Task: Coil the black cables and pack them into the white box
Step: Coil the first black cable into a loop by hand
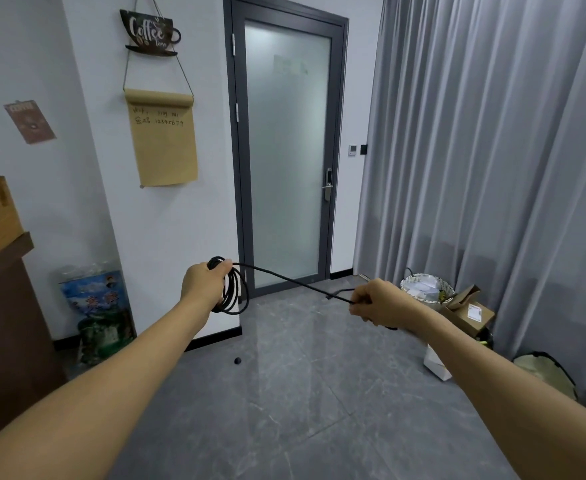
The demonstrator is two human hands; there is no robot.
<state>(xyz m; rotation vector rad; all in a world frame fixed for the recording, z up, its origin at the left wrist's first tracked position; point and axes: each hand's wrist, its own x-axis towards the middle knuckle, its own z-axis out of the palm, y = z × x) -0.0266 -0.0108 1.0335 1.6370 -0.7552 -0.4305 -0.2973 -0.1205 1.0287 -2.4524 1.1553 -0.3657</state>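
Cable, one, stretched between left hand and right hand.

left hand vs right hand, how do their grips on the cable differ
The left hand holds several hanging loops of the black cable; the right hand pinches one straight strand. The left hand sits slightly higher than the right hand. Both hold the same cable, stretched between them.

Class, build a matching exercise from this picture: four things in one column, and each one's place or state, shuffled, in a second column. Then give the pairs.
Things:
1. cable coil
2. right hand
3. brown paper scroll
4. white wicker basket

Places or states:
A. on the floor by the grey curtain
B. hanging from the left hand
C. hanging on the wall left of the door
D. pinching the straight stretch of cable

Pairs: 1-B, 2-D, 3-C, 4-A
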